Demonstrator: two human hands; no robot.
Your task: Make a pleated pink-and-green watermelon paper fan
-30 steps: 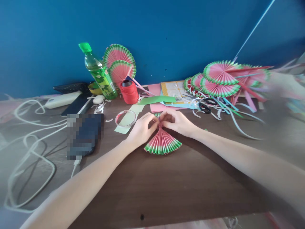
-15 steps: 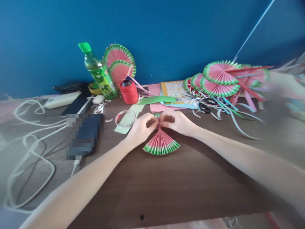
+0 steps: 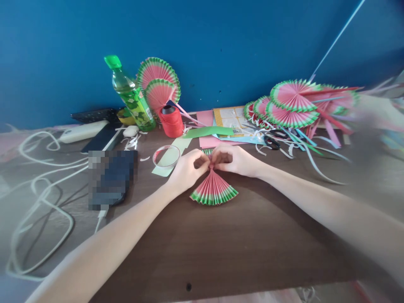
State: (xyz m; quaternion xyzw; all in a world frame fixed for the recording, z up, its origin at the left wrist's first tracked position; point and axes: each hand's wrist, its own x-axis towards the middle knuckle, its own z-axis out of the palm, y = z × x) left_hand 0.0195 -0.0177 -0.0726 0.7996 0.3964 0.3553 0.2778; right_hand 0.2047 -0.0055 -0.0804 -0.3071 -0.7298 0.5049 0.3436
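A pleated paper fan [image 3: 214, 189], pink with green-and-white edges, lies on the table and spreads out towards me. It is gathered narrow at its middle, and its far green end shows between my hands. At that narrow middle my left hand [image 3: 191, 167] is closed in a pinch from the left side. My right hand [image 3: 235, 161] pinches the same spot from the right, fingers curled. Whether a thread is also between the fingertips is too small to make out. A roll of clear tape [image 3: 153, 158] lies just left of my left hand, over a pale green paper strip [image 3: 160, 171].
Behind stand a green bottle [image 3: 134, 101], a red thread spool [image 3: 171, 122] and finished fans [image 3: 158, 71]. More fans [image 3: 295, 94], scissors [image 3: 272, 143] and paper scraps lie back right. A blurred-out phone [image 3: 113, 181] and white cables [image 3: 71, 216] are at left. A blue wall closes the back.
Almost nothing differs. Both hands keep their pinch at the fan's middle, with the right fingers shifted very slightly; the view has moved a touch.
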